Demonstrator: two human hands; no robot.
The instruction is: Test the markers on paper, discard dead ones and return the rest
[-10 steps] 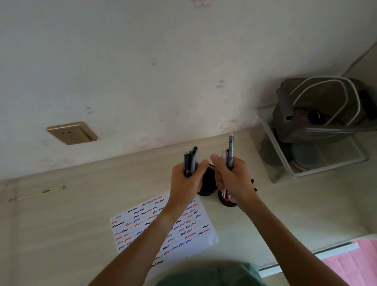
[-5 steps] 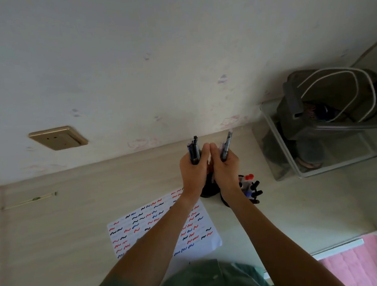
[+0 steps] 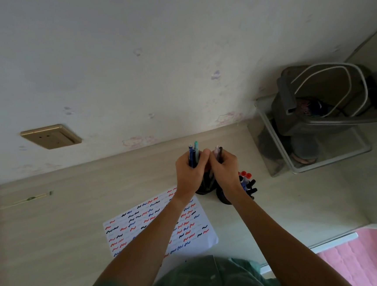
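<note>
Both hands now touching | left hand (image 3: 189, 171) grips blue markers (image 3: 193, 157) | right hand (image 3: 225, 170) grips pale marker (image 3: 217, 153) | black holders (image 3: 206, 187) directly beneath; return looks imminent.

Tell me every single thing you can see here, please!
paper: one, white with red, blue and black squiggles, on the desk
pen cups: two, black, beside the paper, under the hands
capped markers: several, red, blue and black, in the right cup
wall socket: one, gold, on the wall
clear bin: one, right, against the wall
bag: one, grey, in the bin
left hand: grips blue and teal pens
right hand: grips pink and dark pens
</note>
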